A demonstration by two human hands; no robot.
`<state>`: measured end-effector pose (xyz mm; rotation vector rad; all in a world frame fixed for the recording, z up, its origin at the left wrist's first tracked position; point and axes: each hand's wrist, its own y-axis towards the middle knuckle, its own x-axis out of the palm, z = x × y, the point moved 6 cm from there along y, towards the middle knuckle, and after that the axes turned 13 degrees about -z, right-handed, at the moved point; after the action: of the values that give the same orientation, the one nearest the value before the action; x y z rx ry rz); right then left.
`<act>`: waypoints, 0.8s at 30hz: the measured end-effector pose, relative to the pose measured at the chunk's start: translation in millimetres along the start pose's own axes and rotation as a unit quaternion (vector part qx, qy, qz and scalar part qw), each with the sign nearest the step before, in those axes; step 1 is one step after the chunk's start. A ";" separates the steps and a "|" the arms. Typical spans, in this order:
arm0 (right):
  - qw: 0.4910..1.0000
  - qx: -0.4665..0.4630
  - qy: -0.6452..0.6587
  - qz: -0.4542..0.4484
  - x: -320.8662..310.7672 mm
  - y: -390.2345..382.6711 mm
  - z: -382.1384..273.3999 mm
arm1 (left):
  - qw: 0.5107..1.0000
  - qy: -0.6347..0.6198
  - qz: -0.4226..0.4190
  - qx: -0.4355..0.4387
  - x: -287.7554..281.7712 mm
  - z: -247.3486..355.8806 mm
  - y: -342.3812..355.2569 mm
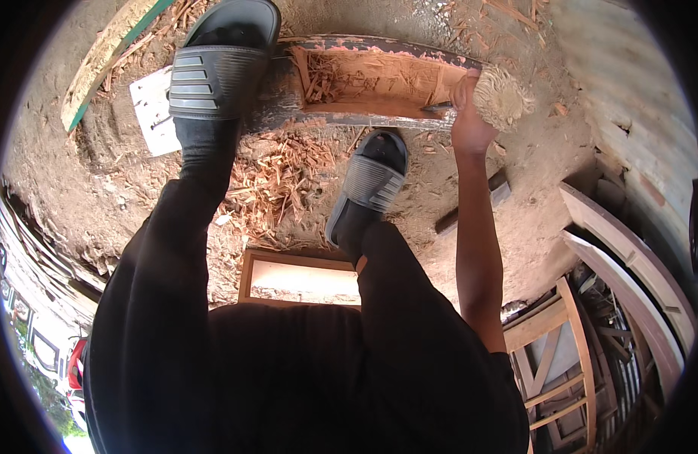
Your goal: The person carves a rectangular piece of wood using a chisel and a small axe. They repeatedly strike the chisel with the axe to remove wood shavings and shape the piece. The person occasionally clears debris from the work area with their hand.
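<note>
Ground (542,189): brown earth, littered with wood chips (281,178), heaviest at centre. Upper left: pale board (99,66) with a green edge, lying at a slant; white sheet (148,113) with small dark marks, flat, lower and nearer the centre. Left margin: long thin strips (46,238) piled together; below them, a red object (76,365), too distorted to identify. Lower centre: rectangular wooden frame (302,261), partly covered. Right of centre: dark block (501,191), partly hidden. Right side: weathered metal sheeting (629,91); below it, curved timbers (629,236) lying near a slatted wooden frame (583,356).
</note>
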<state>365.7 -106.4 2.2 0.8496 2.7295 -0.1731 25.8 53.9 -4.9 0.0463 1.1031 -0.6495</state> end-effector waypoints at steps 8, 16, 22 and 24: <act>0.974 0.077 0.193 -0.093 -0.9 19.2 -84.0 | 0.988 0.142 0.025 0.055 9.1 11.5 2.1; 0.974 0.050 0.220 -0.004 -42.9 14.8 -75.0 | 0.979 0.182 0.021 0.090 12.9 -6.2 -1.4; 0.997 -0.068 -0.006 0.027 -39.1 -2.9 -98.1 | 0.989 0.132 0.034 0.054 12.4 -1.4 -1.3; 0.997 -0.070 -0.002 0.043 -37.1 -8.7 -101.0 | 0.992 0.117 0.031 0.041 12.0 -1.3 -2.1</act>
<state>367.1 -113.8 109.9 0.9241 2.6576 0.0321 27.1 47.1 -15.0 0.2305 1.2952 -0.6447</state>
